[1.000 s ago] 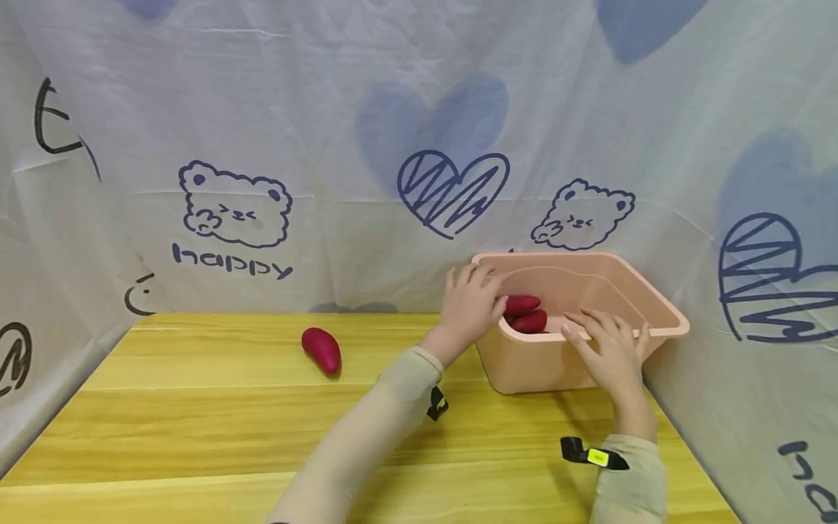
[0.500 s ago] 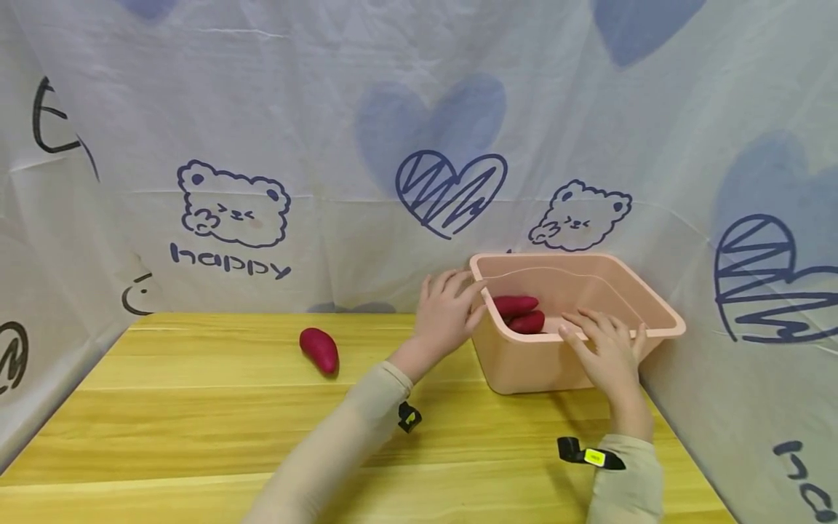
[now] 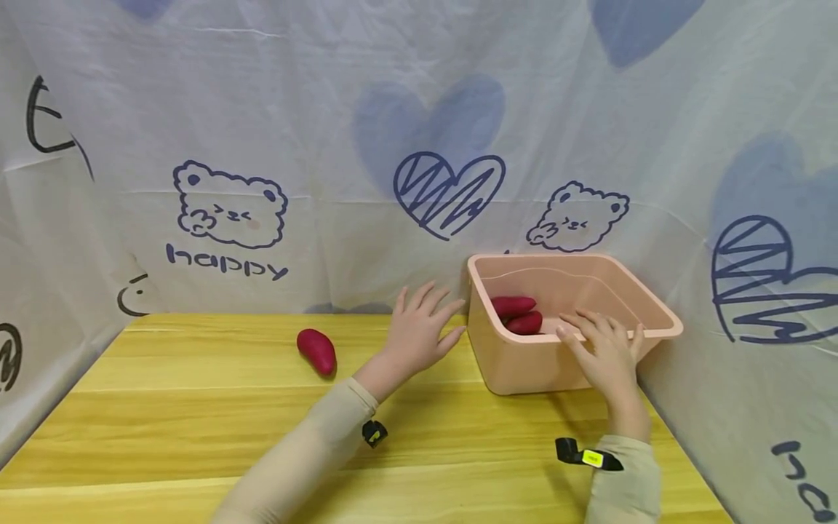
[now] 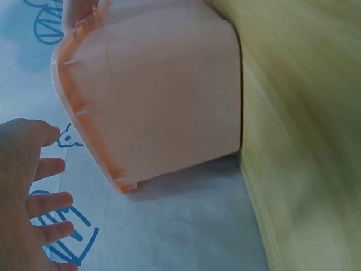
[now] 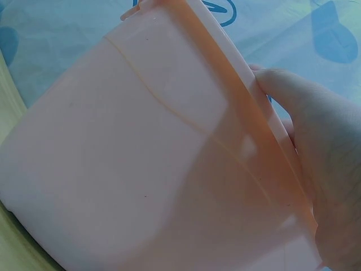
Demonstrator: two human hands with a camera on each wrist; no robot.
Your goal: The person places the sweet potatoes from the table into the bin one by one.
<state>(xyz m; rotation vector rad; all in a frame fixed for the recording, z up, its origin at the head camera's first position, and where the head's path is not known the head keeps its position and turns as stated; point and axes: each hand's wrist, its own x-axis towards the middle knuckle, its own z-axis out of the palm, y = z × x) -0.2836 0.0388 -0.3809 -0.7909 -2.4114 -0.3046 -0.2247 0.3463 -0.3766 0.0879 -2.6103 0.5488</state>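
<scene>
A dark red sweet potato (image 3: 317, 352), smooth and oblong, lies on the table at the left. Two more sweet potatoes (image 3: 523, 322) sit inside the pink bin (image 3: 538, 367), against its left end. My left hand (image 3: 417, 335) hovers over the table between the bin and the lone sweet potato, fingers spread and holding nothing. In the left wrist view, its fingers (image 4: 55, 204) stand apart from the bin's rim. My right hand (image 3: 606, 354) rests on the bin's near rim, fingers reaching over the edge; the right wrist view has the thumb (image 5: 276, 84) against the rim.
The yellow wood-grain table (image 3: 196, 429) runs back to a printed cloth (image 3: 340, 240) with hearts and bears. Another cloth wall (image 3: 772, 349) stands close to the bin's right side. Each wrist bears a black strap-on camera (image 3: 585, 456).
My left hand has come out of the bin, passed over its left rim and moved left above the table, fingers spreading. My right hand has stayed on the near rim.
</scene>
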